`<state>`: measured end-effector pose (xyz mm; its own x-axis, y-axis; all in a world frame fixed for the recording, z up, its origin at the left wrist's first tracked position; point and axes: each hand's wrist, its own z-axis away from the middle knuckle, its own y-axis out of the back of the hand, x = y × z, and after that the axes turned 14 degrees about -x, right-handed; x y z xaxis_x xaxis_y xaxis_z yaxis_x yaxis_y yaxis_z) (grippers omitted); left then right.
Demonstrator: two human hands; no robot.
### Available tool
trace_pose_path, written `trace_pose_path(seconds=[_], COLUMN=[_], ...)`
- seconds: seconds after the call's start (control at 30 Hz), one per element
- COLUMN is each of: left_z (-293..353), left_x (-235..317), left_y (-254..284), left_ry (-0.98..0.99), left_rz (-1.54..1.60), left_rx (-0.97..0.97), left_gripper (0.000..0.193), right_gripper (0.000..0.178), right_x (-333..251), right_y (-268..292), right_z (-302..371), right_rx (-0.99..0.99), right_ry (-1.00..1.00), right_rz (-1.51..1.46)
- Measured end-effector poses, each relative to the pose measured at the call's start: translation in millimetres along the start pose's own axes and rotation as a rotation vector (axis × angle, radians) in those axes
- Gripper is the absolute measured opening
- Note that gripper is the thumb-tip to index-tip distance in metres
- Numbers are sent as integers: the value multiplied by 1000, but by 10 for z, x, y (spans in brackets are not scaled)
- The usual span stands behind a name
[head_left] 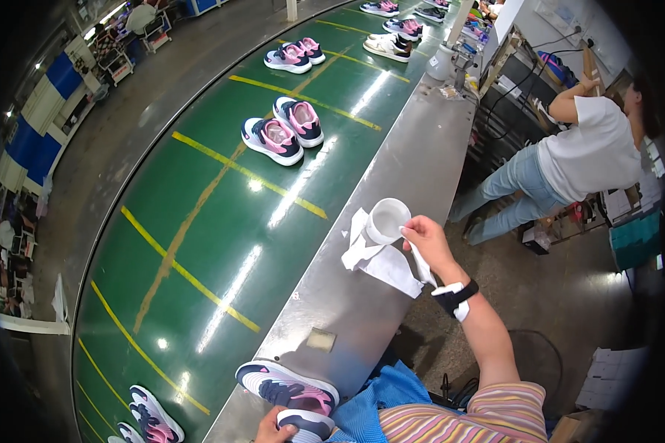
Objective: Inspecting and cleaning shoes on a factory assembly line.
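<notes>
At the lower edge my left hand (273, 426) is closed on a navy and white sneaker (308, 422), with the thumb over its heel end. Against it lies a second sneaker (284, 384), white and pink with navy laces, on the metal ledge (362, 310). My right hand (427, 241) is at the rim of a small white cup (389, 220), thumb and fingers pinched on a white cloth (420, 264) that trails below the palm. Crumpled white cloth or paper (380, 264) lies beside the cup.
Left of the ledge runs a green conveyor belt (214, 214) with yellow cross lines. Sneaker pairs (282, 131) stand along it, another pair (151, 417) at the near left. A pale block (321, 340) rests on the ledge. Another person (576, 159) stands to the right.
</notes>
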<state>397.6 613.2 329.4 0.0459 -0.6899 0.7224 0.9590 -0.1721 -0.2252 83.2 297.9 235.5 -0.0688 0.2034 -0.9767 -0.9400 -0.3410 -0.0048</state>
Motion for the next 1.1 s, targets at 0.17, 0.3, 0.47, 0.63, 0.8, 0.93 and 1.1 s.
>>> trace_pose_path(seconds=[0.17, 0.3, 0.47, 0.63, 0.8, 0.93, 1.1], left_z=[21, 50, 115, 227, 112, 55, 301], left_x=[36, -21, -60, -153, -275, -214, -389], left_y=[-53, -85, -97, -56, 49, 126, 76], left_ry=[0, 23, -19, 48, -147, -196, -204], left_rz=[8, -15, -6, -23, -58, -86, -4], left_rx=[20, 48, 52, 73, 213, 244, 309], left_gripper=[41, 38, 42, 48, 47, 37, 47], right_gripper=[13, 10, 10, 10, 20, 15, 18], right_x=[136, 137, 188, 259, 329, -318, -832], right_y=[69, 28, 34, -47, 229, 3, -1326], right_z=[-387, -545, -534, -547, -636, -255, 804], right_rx=[-32, -39, -55, -79, -156, 47, -451], right_ry=[230, 138, 82, 106, 14, 288, -88], right_rz=[992, 1105, 1245, 1238, 1304, 848, 106])
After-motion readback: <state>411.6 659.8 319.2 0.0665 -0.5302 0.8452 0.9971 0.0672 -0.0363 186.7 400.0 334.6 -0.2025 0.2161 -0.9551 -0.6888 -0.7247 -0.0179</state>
